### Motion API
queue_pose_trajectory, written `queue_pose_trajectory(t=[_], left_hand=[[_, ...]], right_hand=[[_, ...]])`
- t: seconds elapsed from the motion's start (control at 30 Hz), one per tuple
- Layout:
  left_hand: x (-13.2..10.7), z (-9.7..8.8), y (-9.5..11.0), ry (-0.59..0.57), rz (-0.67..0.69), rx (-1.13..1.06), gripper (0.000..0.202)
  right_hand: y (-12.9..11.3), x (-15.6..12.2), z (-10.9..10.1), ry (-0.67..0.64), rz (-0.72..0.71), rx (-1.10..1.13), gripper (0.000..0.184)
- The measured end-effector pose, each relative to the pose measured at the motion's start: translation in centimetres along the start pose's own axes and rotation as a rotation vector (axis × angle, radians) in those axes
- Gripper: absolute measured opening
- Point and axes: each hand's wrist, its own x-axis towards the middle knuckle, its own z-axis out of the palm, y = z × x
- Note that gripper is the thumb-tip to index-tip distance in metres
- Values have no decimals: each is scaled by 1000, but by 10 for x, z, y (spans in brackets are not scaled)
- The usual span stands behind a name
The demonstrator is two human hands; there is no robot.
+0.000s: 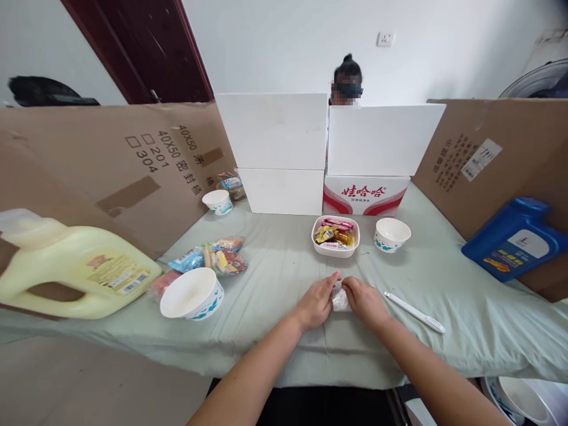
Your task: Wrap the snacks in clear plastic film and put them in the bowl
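your left hand (316, 303) and right hand (364, 302) both pinch a small clear packet (340, 299) on the bench (275, 266), front centre. snack tray (335, 236) sits just behind, white pen (414, 311) right.

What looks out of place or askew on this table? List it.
Two jugs are not upright: the yellow jug lies on its side at the left, and the blue jug leans tilted against the right cardboard wall. Nothing looks spilled. The left hand and right hand hold a small packet.
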Motion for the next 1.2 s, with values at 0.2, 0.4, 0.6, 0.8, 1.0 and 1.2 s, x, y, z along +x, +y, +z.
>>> queue_pose_trajectory(t=[0.2, 0.4, 0.6, 0.8, 1.0, 1.2], left_hand=[[-1, 0, 0, 92, -65, -107, 65], [3, -6, 14, 16, -119, 30, 22], [5, -4, 22, 4, -173, 251, 28], [6, -6, 24, -13, -182, 246, 30], [4, -5, 25, 32, -193, 287, 30], [2, -3, 21, 175, -308, 332, 30]], right_hand=[[-5, 9, 15, -46, 97, -146, 19], [-10, 5, 21, -10, 101, -195, 13], [5, 4, 16, 152, 30, -222, 11], [23, -6, -4, 304, 13, -220, 15], [-2, -18, 1, 132, -317, -12, 19], [-11, -39, 1, 91, -346, -46, 16]])
